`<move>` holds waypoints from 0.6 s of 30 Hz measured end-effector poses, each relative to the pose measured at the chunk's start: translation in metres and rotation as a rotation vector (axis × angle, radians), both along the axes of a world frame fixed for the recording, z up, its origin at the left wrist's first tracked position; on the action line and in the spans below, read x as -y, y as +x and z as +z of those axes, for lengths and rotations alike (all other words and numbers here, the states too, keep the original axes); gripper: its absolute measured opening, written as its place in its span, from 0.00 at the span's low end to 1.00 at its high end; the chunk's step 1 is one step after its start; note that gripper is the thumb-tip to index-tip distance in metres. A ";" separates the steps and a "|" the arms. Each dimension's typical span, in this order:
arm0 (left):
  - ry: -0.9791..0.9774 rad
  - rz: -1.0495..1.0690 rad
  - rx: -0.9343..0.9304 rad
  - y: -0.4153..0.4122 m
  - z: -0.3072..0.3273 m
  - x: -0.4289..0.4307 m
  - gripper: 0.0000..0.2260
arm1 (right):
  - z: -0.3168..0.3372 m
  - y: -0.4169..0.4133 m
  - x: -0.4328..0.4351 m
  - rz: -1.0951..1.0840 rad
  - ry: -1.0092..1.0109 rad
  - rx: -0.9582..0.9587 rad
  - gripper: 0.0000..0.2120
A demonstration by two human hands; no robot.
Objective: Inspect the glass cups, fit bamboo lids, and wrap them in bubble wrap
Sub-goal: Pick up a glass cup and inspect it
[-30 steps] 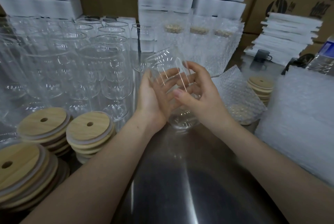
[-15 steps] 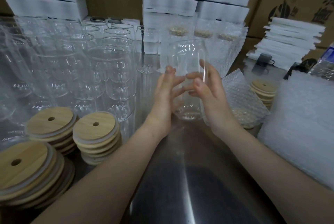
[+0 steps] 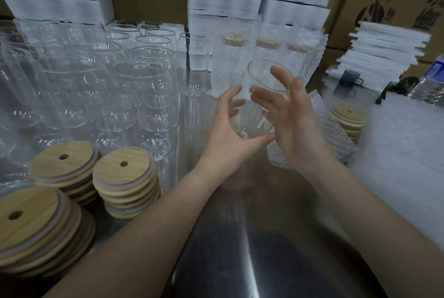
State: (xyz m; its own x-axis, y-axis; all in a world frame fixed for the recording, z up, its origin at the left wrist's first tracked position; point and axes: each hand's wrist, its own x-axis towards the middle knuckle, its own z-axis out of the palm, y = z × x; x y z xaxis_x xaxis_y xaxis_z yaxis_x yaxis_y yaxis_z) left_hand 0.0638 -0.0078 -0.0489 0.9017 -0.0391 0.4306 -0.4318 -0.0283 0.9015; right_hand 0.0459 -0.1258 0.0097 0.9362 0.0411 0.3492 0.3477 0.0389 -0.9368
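You are inspecting a clear cup (image 3: 252, 119), tilted above the worktop (image 3: 240, 237): left hand (image 3: 228, 129) grip curled round its base, right hand (image 3: 296, 124) spread flat against its side; next, probably, reach left for a lid (image 3: 123, 169).

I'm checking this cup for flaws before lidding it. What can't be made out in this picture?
Head view:
- Chips or cracks in the glass cup: it is blurred and transparent, and its lower half is covered by the left hand and right hand.
- Wrapped cups: what is inside is veiled by the wrapping.
- Bottle at right: cut off by the frame edge.
- Print on the cardboard box: dark, too small to read.
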 end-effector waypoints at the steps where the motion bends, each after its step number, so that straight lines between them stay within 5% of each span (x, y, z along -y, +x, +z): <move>1: 0.013 0.017 0.010 0.000 0.000 0.000 0.40 | 0.000 -0.001 0.001 0.010 0.001 0.011 0.48; 4: 0.030 0.068 0.045 0.002 -0.001 -0.001 0.39 | -0.001 0.003 0.005 0.036 0.032 0.037 0.25; 18: 0.212 0.250 0.279 0.003 0.001 -0.007 0.37 | -0.001 0.009 0.014 0.160 0.330 -0.164 0.12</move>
